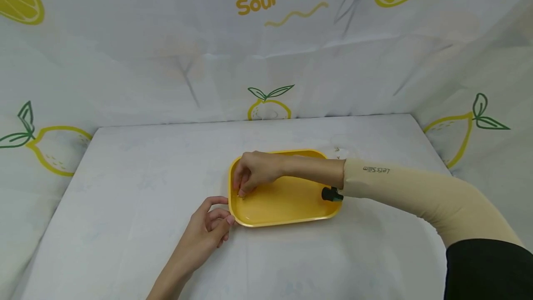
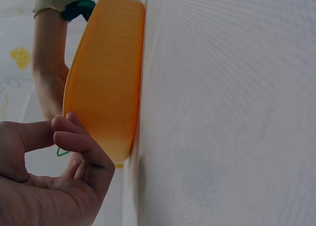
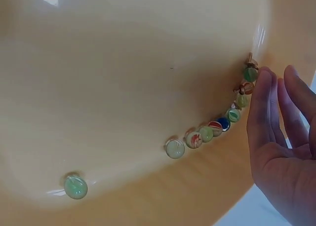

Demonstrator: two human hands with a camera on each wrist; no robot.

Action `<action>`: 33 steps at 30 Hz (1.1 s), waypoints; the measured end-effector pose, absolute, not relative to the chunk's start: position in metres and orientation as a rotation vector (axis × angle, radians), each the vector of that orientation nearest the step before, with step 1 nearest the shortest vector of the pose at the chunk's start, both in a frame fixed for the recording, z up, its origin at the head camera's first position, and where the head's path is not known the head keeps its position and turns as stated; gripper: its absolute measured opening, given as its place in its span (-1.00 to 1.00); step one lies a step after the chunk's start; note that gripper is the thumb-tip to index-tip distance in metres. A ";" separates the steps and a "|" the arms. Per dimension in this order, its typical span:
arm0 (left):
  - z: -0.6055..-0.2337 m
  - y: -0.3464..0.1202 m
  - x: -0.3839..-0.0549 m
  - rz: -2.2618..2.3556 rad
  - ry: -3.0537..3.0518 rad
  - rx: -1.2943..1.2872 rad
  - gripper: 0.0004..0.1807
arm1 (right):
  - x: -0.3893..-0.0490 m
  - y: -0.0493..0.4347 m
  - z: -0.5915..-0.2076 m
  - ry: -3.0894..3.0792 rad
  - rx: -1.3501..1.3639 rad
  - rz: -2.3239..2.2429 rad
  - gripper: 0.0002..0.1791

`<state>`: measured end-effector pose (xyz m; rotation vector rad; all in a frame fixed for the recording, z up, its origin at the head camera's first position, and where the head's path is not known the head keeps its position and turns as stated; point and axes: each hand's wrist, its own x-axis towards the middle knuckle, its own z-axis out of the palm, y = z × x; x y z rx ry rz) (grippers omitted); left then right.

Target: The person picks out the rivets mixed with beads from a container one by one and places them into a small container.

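Note:
A yellow tray (image 1: 287, 203) lies on the white table. Inside its left end, my right hand (image 1: 260, 170) reaches down with fingertips close to the wall. The right wrist view has these fingers (image 3: 261, 102) fairly straight, right beside small copper-coloured pieces (image 3: 247, 88) with short stems and a green marble (image 3: 250, 74). Several glass marbles (image 3: 194, 139) line the curved edge there, and a pale green marble (image 3: 75, 186) sits apart. At the tray's near left corner, my left hand (image 1: 206, 230) rests with loosely bent fingers against the outer wall (image 2: 106, 73).
A white cloth backdrop (image 1: 166, 59) printed with lemons stands behind and at both sides of the table (image 1: 145, 198). A dark wrist strap (image 1: 331, 194) hangs over the tray's right end, below the beige sleeve (image 1: 399, 189).

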<state>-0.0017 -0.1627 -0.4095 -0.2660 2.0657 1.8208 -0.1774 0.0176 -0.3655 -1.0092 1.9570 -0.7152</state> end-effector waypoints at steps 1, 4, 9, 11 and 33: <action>-0.410 -0.163 -0.002 1.820 2.068 -0.268 -0.51 | -0.177 0.017 -0.367 1.955 -1.007 -0.715 -0.88; -0.410 -0.163 -0.002 1.815 2.072 -0.269 -0.51 | -0.177 0.016 -0.369 1.946 -0.997 -0.716 -0.89; -0.410 -0.162 -0.002 1.829 2.071 -0.274 -0.52 | -0.176 0.015 -0.374 1.949 -1.004 -0.692 -0.88; -0.410 -0.162 -0.002 1.830 2.069 -0.273 -0.52 | -0.175 0.015 -0.375 1.949 -1.008 -0.685 -0.87; -0.412 -0.164 -0.002 1.837 2.051 -0.241 -0.50 | -0.175 0.011 -0.382 1.983 -1.028 -0.624 -0.90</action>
